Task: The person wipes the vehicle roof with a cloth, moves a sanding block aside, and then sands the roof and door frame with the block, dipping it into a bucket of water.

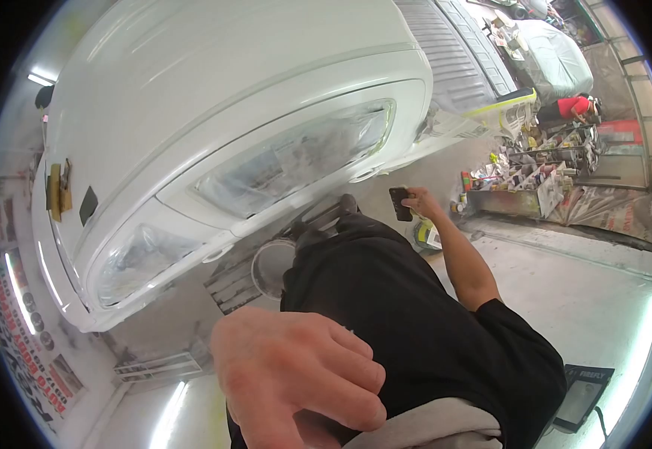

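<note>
Very close to the camera, my left hand [296, 374] is closed with its fingers curled over. Whatever lies inside those fingers is hidden. My right hand [421, 203] is held out at the end of a bent arm and grips a dark phone [400, 203] by its edge. Behind the phone is a rounded item with a yellow-green part and a label [427, 234]. A white vehicle body [251, 75] fills the upper left, its windows covered with clear plastic film [303, 153]. Both hands are apart from it.
A round pale bucket [270, 269] stands near my legs. Blocks [58, 192] rest on the vehicle. A cluttered cart [516, 191] is at right; beyond it, a person in red [571, 108] bends over. A work light [584, 396] sits at lower right.
</note>
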`<state>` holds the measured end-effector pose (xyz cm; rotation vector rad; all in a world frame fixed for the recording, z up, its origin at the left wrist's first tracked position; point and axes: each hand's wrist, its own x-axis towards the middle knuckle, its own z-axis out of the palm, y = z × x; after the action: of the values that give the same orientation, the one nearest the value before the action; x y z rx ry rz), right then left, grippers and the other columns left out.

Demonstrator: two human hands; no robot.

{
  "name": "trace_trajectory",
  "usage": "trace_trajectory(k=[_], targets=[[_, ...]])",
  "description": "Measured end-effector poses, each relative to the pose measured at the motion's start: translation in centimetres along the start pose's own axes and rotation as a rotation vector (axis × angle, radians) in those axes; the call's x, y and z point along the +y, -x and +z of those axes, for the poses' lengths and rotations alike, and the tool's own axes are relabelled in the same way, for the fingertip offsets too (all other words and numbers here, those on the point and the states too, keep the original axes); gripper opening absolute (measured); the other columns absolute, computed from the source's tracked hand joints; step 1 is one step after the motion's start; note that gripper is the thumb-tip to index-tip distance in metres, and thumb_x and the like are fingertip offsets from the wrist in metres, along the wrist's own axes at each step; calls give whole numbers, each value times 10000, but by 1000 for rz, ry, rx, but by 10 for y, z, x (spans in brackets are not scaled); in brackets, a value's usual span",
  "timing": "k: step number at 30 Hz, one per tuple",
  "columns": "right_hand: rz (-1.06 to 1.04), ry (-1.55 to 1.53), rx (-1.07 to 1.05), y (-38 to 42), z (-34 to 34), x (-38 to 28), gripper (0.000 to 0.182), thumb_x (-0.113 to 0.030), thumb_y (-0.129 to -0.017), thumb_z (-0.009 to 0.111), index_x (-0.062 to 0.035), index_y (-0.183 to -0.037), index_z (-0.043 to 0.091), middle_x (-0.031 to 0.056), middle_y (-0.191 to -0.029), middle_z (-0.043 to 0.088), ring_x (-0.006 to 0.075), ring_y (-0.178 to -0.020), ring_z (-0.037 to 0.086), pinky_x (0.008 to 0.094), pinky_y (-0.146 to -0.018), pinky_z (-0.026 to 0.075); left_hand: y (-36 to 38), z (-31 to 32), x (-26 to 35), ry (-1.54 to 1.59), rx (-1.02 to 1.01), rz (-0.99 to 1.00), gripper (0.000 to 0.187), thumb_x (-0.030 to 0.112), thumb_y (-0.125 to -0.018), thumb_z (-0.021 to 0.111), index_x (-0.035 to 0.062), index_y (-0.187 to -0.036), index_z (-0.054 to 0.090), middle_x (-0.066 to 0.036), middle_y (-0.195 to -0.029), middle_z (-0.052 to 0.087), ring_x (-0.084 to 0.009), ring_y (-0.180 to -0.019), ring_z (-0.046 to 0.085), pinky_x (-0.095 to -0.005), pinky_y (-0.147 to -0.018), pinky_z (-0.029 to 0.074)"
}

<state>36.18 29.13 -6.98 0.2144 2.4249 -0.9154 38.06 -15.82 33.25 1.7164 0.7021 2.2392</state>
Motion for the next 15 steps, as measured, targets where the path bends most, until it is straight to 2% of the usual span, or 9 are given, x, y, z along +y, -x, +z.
trace_trajectory(k=[1, 3, 5, 7, 9, 10, 12, 13, 15], targets=[[-21, 20, -7, -2, 1, 0, 376, -259, -808, 750, -1, -1080, 720, 178, -860, 717, 274, -778, 687, 400, -753, 524, 2, -8, 0, -20, -76, 35, 304, 136, -997, 656, 185, -1296, 640, -262, -984, 681, -311, -764, 661, -429, -762, 542], [-44, 65, -19, -2, 1, 2, 392, -275, -805, 756, -3, -1085, 717, 198, -884, 723, 311, -807, 699, 419, -768, 530, 6, -6, 6, -35, -79, 35, 263, 146, -997, 658, 158, -1260, 659, -257, -980, 682, -307, -764, 664, -425, -760, 541], [-119, 149, 26, -4, 5, 3, 405, -290, -803, 762, -5, -1086, 717, 217, -913, 727, 344, -842, 707, 435, -791, 536, 8, 3, 12, -28, 60, -25, 256, -32, -906, 702, 103, -1107, 619, -269, -884, 671, -322, -641, 621, -363, -527, 493], [-240, 267, 136, -9, 14, 34, 413, -306, -802, 767, -7, -1083, 719, 235, -945, 729, 370, -886, 711, 448, -821, 541, 25, -6, 12, -147, 103, -67, 102, 26, -903, 705, 42, -996, 667, -226, -870, 675, -295, -647, 633, -340, -523, 485], [-107, 285, 26, -15, 10, 40, 428, -307, -796, 774, -12, -1102, 728, 234, -982, 736, 363, -921, 712, 441, -860, 543, 58, -16, 1, -402, 380, -299, 116, 81, -938, 651, -4, -1013, 678, -173, -888, 677, -267, -732, 659, -352, -638, 519], [-153, 338, 103, -9, 10, 35, 432, -302, -792, 779, -14, -1111, 733, 229, -988, 741, 359, -925, 714, 434, -862, 544, 77, -24, -3, -537, 524, -418, 161, 109, -956, 624, -26, -1021, 683, -147, -896, 677, -254, -775, 672, -358, -696, 536], [-152, 296, 105, -9, 9, 34, 437, -289, -784, 785, -19, -1124, 742, 216, -983, 751, 351, -921, 718, 424, -855, 546, 131, -45, -32, -796, 821, -850, 163, 107, -961, 619, 14, -1077, 686, -95, -864, 693, -182, -801, 667, -320, -742, 522], [-96, 212, 33, -15, 6, 39, 437, -282, -781, 788, -21, -1129, 746, 206, -972, 757, 347, -912, 721, 421, -845, 547, 175, -55, -58, -899, 951, -1022, 167, 140, -962, 603, 25, -1049, 686, -134, -882, 710, -255, -826, 700, -376, -746, 531], [-171, 304, 46, -28, 7, 55, 405, -256, -780, 781, -21, -1109, 754, 190, -952, 759, 316, -893, 721, 405, -833, 548, 275, -55, -106, -1364, 842, -1387, 217, 221, -965, 584, 29, -987, 682, -186, -917, 721, -360, -879, 710, -461, -767, 534]])
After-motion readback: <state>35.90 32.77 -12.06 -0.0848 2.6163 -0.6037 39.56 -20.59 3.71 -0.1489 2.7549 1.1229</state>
